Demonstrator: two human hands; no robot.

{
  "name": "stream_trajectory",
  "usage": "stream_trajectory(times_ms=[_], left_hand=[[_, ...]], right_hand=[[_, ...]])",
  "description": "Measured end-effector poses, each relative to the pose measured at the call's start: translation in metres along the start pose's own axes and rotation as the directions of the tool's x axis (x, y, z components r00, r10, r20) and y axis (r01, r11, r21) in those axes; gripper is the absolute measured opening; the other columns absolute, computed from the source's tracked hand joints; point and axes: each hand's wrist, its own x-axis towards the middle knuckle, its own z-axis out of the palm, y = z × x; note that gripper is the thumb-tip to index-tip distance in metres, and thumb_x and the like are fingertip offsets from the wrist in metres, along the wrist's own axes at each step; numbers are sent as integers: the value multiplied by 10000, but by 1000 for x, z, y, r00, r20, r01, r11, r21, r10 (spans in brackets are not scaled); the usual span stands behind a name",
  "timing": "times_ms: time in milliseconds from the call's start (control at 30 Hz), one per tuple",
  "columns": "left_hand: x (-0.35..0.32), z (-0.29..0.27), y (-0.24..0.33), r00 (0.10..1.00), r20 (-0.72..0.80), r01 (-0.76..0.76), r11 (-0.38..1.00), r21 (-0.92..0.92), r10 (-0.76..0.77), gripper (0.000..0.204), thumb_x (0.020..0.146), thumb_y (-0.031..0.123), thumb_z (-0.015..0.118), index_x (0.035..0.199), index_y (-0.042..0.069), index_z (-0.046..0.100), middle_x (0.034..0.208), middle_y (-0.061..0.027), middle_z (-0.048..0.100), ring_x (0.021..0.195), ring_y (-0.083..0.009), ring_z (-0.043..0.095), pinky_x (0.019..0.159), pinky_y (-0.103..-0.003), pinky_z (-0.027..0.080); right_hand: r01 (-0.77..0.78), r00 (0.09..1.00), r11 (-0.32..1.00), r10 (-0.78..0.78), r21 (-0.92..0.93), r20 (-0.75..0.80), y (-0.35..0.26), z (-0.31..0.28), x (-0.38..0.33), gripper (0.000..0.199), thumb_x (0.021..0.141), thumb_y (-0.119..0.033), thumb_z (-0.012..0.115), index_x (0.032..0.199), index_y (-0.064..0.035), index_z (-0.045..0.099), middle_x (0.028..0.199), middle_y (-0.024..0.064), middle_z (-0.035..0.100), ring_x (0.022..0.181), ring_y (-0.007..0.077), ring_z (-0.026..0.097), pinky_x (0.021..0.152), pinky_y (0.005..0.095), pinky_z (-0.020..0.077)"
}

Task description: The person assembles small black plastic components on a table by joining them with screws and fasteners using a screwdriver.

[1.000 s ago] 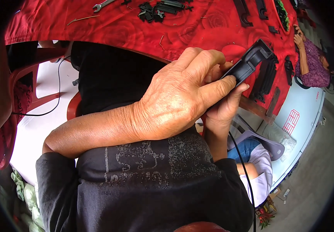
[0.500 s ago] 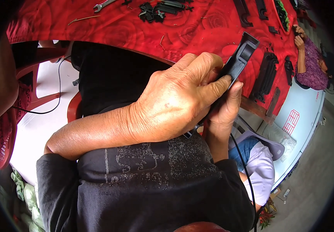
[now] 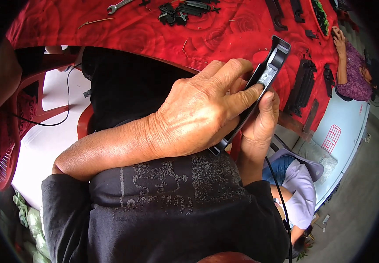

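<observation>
Both hands hold a long black plastic part (image 3: pixel 272 65) in front of my chest, its open channel end pointing up and to the right over the red cloth. My left hand (image 3: pixel 202 109) lies across the front, with fingers wrapped over the part's middle and the thumb along its side. My right hand (image 3: pixel 263 122) grips the same part from behind and below, its thumb pressed on the edge. The part's lower end (image 3: pixel 218 148) sticks out under my left palm.
A table with a red flowered cloth (image 3: pixel 154 30) carries a wrench (image 3: pixel 118 5), a cluster of black pieces (image 3: pixel 183 8) and long black parts (image 3: pixel 301 85). Another person in purple (image 3: pixel 351 65) sits at the right. A red chair (image 3: pixel 44 115) stands left. Someone in a pale shirt (image 3: pixel 297 184) sits below.
The black part has swung from pointing right to standing steeper, its top end now higher over the cloth. Both hands kept their grip and shifted slightly with it.
</observation>
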Motion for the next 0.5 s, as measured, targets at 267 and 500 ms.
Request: stream_trajectory(times_ms=[267,500], left_hand=[[0,6,-10,1000,-30,9,998,-57,-11,656,662,-56,736,1295,63,609,1384,-188,453,1145,-324,614,891,-382,589],[0,4,-8,999,-25,22,995,-99,-25,608,643,-67,737,1230,41,622,1375,-187,455,1206,-340,578,917,-391,579]], right_hand=[[-62,997,962,72,268,-26,14,3,0,475,1007,-427,549,1130,30,596,1068,131,679,919,159,658,839,304,522],[-75,993,961,96,268,-66,19,2,0,580,1012,-475,500,1313,19,541,1280,129,618,1126,196,600,985,349,456]])
